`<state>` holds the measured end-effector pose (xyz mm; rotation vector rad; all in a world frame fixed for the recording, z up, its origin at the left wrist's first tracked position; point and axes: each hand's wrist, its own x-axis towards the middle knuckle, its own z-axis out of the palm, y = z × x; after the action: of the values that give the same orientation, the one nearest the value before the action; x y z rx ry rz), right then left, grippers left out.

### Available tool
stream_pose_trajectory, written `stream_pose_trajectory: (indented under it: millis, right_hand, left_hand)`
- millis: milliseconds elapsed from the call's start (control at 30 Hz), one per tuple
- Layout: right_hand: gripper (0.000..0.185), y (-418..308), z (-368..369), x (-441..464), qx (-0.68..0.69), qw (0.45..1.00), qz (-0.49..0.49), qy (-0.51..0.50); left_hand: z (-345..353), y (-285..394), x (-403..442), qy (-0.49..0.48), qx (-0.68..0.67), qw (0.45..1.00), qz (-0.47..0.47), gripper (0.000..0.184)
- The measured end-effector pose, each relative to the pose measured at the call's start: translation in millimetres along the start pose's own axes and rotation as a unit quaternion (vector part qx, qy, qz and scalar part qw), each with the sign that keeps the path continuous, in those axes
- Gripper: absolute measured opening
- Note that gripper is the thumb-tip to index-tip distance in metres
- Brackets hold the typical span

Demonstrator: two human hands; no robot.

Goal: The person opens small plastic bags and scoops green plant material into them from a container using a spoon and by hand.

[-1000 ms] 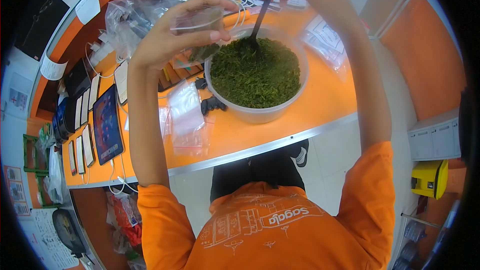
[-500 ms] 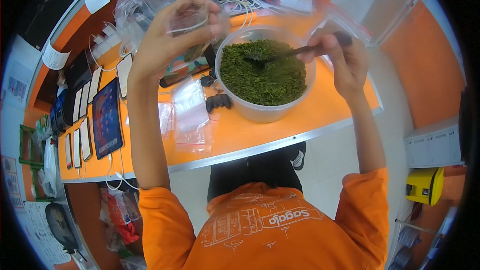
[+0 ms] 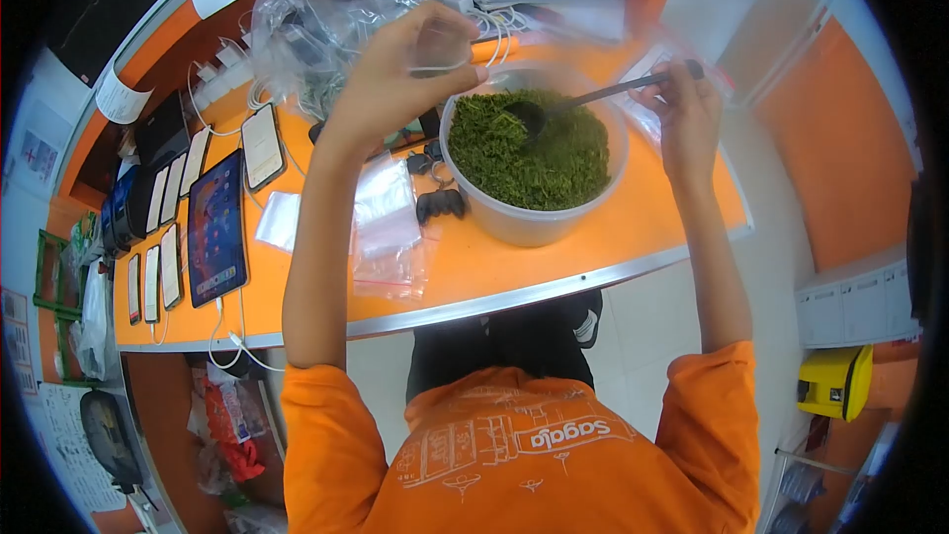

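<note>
Sitting on the desk between the hands, a clear tub holds chopped green leaves. A black spoon dips its bowl into them, its handle pinched by the right hand over the tub's right side. Just beyond the left rim, the left hand curls around a clear plastic bag. Flat bags lie left of the tub, with a tablet farther left.

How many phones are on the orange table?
7: three phones left of the tablet, three behind those, one right of the tablet. Others may be hidden.
</note>
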<state>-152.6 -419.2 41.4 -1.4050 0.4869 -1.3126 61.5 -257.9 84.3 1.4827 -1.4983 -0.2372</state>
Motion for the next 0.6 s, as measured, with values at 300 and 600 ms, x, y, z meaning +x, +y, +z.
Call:
stream_pose_trajectory:
  millis: [300, 600]
  right_hand:
    - [0.023, -43.0, -16.4, 29.6, 0.026, 0.992, -0.123, 0.026]
    - [0.009, -87.3, 11.5, 30.8, -0.408, 0.819, -0.398, 0.07]
  left_hand:
    - [20.2, -15.1, 12.3, -0.004, 0.084, 0.996, 0.009, 0.033]
    - [28.9, -0.9, 27.8, -0.03, 0.12, 0.991, -0.042, 0.053]
